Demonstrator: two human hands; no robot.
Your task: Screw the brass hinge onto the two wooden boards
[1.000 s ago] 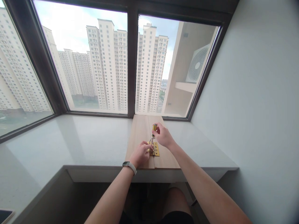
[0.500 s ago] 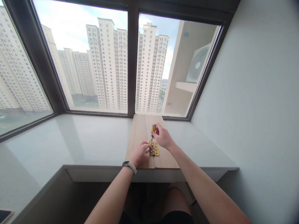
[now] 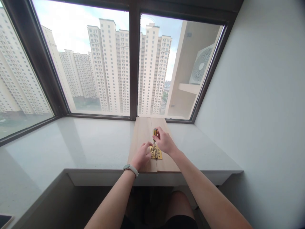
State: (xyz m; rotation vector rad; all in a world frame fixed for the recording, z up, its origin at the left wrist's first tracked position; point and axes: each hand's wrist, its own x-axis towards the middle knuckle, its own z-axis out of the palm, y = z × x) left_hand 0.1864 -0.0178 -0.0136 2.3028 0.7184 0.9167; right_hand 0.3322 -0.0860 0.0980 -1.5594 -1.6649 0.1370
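My right hand is closed around the yellow-and-black handle of a screwdriver. The screwdriver stands nearly upright, its shaft reaching down to the left leaf of a brass-coloured hinge. Too small to make out is whether the tip sits in a screw. The hinge lies unfolded across the seam between two light wooden boards. At its left edge is my left hand, its fingers loosely bent and apart with nothing visible in them. Part of the left leaf is hidden by those fingers.
The boards rest on a white counter and reach back to the dark window frame. A pale wall rises on the right. The corner of a dark flat object shows at lower left. My knee is below the counter.
My left fingers have drawn back left from the screwdriver shaft and loosened, uncovering more of the hinge. The screwdriver, with my right hand, has shifted slightly left.
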